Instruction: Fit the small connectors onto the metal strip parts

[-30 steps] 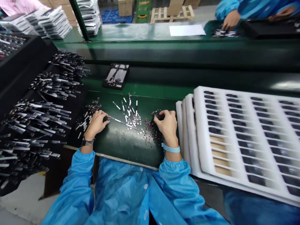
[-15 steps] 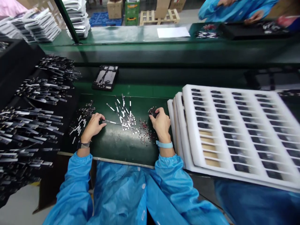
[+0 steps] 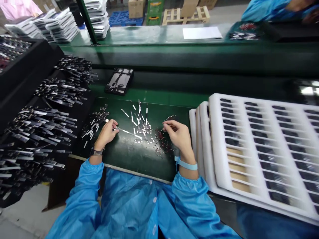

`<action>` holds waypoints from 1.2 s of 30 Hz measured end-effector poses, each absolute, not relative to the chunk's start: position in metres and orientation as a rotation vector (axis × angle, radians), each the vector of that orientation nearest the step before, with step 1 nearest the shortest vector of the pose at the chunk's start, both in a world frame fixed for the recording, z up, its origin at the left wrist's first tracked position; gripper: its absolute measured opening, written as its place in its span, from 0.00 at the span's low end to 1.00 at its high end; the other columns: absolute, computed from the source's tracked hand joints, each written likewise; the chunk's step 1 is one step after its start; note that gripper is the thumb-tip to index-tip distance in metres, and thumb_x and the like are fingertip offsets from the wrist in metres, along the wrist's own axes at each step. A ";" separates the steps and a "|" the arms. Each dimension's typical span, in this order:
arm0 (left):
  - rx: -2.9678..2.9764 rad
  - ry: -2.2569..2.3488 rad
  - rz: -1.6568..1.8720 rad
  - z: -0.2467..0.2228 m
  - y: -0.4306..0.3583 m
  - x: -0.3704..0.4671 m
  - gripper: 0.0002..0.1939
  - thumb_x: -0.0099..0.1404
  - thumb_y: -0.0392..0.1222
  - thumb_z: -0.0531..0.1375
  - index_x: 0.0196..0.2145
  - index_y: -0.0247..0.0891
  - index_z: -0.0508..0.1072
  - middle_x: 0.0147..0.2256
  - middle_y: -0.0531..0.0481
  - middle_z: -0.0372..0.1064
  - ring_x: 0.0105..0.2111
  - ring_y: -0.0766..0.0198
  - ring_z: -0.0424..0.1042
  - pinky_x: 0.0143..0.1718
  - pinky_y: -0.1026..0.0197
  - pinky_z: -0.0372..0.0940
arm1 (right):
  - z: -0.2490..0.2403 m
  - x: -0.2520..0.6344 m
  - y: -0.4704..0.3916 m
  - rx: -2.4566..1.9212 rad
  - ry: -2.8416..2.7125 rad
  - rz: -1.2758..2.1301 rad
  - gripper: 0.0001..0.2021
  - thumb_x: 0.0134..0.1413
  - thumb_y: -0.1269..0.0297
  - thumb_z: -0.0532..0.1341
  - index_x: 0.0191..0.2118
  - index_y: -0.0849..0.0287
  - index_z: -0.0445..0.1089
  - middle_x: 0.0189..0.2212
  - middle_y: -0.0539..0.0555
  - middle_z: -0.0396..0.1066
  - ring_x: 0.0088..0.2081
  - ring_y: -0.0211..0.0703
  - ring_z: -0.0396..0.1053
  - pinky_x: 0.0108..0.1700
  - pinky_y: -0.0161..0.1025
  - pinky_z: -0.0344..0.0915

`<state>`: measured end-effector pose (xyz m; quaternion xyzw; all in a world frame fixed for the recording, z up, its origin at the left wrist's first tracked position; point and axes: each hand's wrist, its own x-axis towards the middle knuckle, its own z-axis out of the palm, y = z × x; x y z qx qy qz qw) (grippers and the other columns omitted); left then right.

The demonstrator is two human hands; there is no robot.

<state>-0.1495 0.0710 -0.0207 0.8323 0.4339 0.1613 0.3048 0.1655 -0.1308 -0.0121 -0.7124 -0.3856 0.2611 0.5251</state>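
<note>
A dark green work table [image 3: 139, 162] spreads in front of the person. On its right stands a white foam tray [image 3: 219, 146] with rows of slots; dark parts fill most of them, while tan backing shows in the lower slots of the leftmost column. At the far left, a deep black bin [image 3: 22, 78] holds many small, metallic-looking pieces, and thick bundles of black-and-silver strips [image 3: 45, 122] lie beside it. Towards the back, a shallow black box [image 3: 130, 85] contains light grey panels and dark pieces too small to identify.

The left hand [image 3: 107, 133] pinches one end of a slender silver-and-dark strip [image 3: 128, 132], which slants to the fanned strip pile [image 3: 142, 121] mid-table. The right hand [image 3: 180, 136] bends its fingers towards the thumb near tiny red and black parts [image 3: 161, 142]; whether it grips anything cannot be told.
</note>
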 end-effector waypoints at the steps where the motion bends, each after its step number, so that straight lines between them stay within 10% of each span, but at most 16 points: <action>1: 2.206 1.168 0.413 -0.020 0.071 -0.150 0.15 0.61 0.33 0.67 0.45 0.41 0.72 0.37 0.51 0.69 0.39 0.57 0.72 0.46 0.53 0.68 | -0.011 0.162 -0.129 -1.658 -0.909 0.653 0.14 0.61 0.50 0.66 0.41 0.57 0.77 0.32 0.57 0.81 0.34 0.52 0.80 0.40 0.47 0.73; 19: 2.387 1.617 0.269 -0.012 0.031 -0.148 0.08 0.66 0.40 0.68 0.39 0.42 0.71 0.44 0.41 0.72 0.50 0.44 0.72 0.54 0.46 0.68 | -0.009 0.154 -0.120 -1.556 -0.946 0.709 0.13 0.62 0.51 0.66 0.38 0.57 0.74 0.31 0.55 0.79 0.30 0.46 0.74 0.35 0.42 0.69; 26: 1.895 1.401 0.620 -0.008 0.039 -0.138 0.11 0.60 0.35 0.66 0.41 0.40 0.72 0.31 0.52 0.72 0.31 0.58 0.72 0.41 0.54 0.67 | -0.007 0.155 -0.120 -1.626 -1.053 0.650 0.13 0.64 0.54 0.64 0.40 0.57 0.80 0.34 0.55 0.81 0.34 0.49 0.75 0.42 0.45 0.69; 36: 1.205 0.683 0.891 0.058 0.043 -0.110 0.17 0.53 0.40 0.76 0.37 0.40 0.75 0.33 0.50 0.77 0.32 0.63 0.74 0.35 0.60 0.69 | -0.002 0.152 -0.119 -1.583 -1.061 0.686 0.14 0.65 0.52 0.64 0.40 0.57 0.81 0.36 0.56 0.82 0.37 0.50 0.75 0.42 0.43 0.69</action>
